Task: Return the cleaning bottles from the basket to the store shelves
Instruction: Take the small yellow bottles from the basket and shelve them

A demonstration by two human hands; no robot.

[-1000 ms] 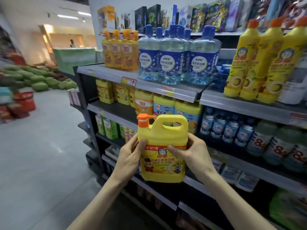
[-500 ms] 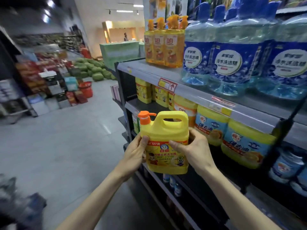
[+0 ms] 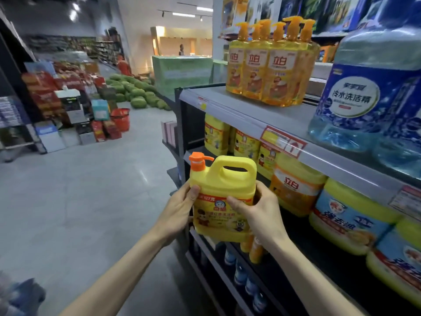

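Note:
A yellow detergent jug [image 3: 222,179] with an orange pump cap and a moulded handle is upright in front of the shelves, held between both hands. My left hand [image 3: 178,209] grips its left side, thumb on the label. On the right side, my right hand [image 3: 258,213] wraps the jug with fingers across the label. The jug hangs at the height of the second shelf [image 3: 196,153], where matching yellow jugs [image 3: 215,136] stand at the left end. The basket is not clearly in view.
The top shelf [image 3: 257,118] carries orange pump bottles [image 3: 270,65] and large blue bottles [image 3: 369,92]. Yellow tubs [image 3: 296,185] fill the second shelf to the right. Left is open aisle floor [image 3: 91,201], with stacked goods, a red basket [image 3: 120,119] and watermelons [image 3: 136,92] beyond.
My view has swung left and closer to the shelf end. The jug stays gripped in both hands, now nearer the second shelf's left end.

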